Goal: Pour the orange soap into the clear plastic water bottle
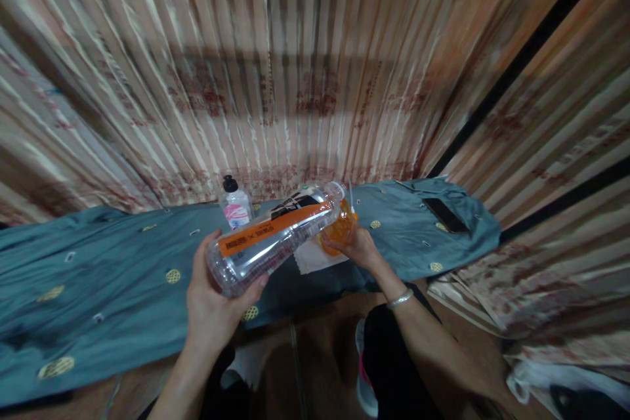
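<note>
My left hand (216, 302) is wrapped round the base of a large clear plastic bottle (278, 230) with an orange and black label. The bottle slants up to the right, and its mouth is close to the top of a translucent orange container (337, 233). Fingers of my right hand (361, 246) are closed round that container's side. A thin white stick or tube stands up by its top; I cannot make out what it belongs to. Beneath the container lies a white cloth or paper (315, 258). Whether liquid is flowing between the two is not visible.
A pump bottle (237, 205) with a black top and pink label stands behind my left hand. To the right, a dark phone (445, 215) lies on the blue-green cloth (123, 275) covering the narrow surface. Striped curtains (305, 79) hang close behind, with dark poles (522, 65) at right.
</note>
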Available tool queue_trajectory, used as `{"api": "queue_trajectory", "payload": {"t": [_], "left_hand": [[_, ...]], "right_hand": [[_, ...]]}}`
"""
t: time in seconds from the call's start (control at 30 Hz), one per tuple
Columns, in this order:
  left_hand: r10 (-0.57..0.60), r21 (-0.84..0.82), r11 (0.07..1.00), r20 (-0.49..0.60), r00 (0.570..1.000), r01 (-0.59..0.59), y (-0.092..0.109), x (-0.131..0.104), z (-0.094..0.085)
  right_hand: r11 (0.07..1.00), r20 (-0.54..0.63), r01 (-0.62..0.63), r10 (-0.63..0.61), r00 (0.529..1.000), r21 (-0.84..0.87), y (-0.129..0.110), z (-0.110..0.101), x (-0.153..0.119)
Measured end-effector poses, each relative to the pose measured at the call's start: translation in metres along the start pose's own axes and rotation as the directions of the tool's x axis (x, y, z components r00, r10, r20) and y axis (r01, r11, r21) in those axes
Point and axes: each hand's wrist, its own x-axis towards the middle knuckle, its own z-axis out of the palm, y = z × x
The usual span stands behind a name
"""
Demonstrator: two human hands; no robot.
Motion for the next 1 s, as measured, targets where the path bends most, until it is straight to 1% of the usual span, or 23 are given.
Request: {"api": "queue_trajectory", "payload": {"t": [0.4, 0.57, 0.7, 0.83, 1.0], "left_hand": [[-0.001, 0.000, 1.000, -0.008, 1.000, 0.001, 0.000, 0.000, 0.000], [0.031, 0.002, 1.000, 0.003, 1.000, -0.031, 0.000, 0.000, 0.000], [0.021, -0.001, 1.000, 0.004, 1.000, -0.021, 0.005, 0.001, 0.002], [0.003, -0.017, 1.000, -0.036, 0.999, -0.004, 0.011, 0.002, 0.005], [0.028, -0.004, 1.000, -0.036, 0.999, -0.028, 0.009, 0.003, 0.006]], "right_hand": [[0.999, -0.025, 0.034, -0.033, 0.999, 0.014, 0.005, 0.003, 0.002], [1.000, -0.013, 0.019, -0.019, 1.000, -0.013, 0.005, 0.001, 0.002], [0.999, -0.002, 0.022, -0.023, 1.000, -0.026, 0.005, 0.002, 0.002], [0.999, -0.033, 0.006, -0.007, 0.999, -0.051, 0.006, 0.004, 0.002], [0.998, -0.048, -0.010, 0.007, 0.999, -0.064, 0.007, 0.006, 0.002]]}}
